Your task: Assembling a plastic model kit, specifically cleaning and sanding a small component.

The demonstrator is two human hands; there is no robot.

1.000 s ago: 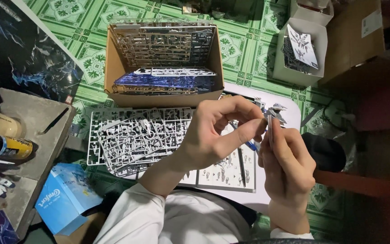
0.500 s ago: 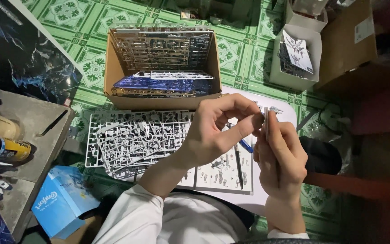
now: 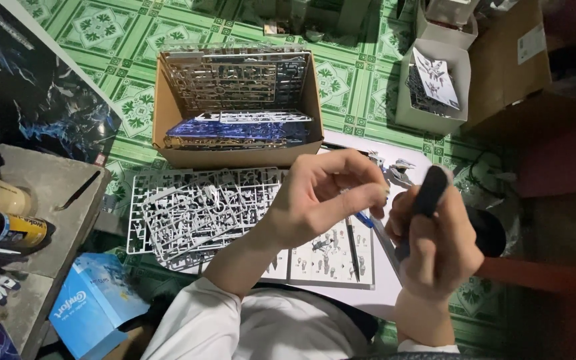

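Left hand (image 3: 325, 200) pinches something too small to identify; right hand (image 3: 438, 243) grips a black-handled tool (image 3: 429, 190), its tip hidden.

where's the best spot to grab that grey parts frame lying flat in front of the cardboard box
Judging by its pose, grip the grey parts frame by its straight outer border at the left edge, coming in from the left. It lies flat, its middle is a tangle of thin pieces, and its right end runs under the left hand, so that bare edge is probably safest.
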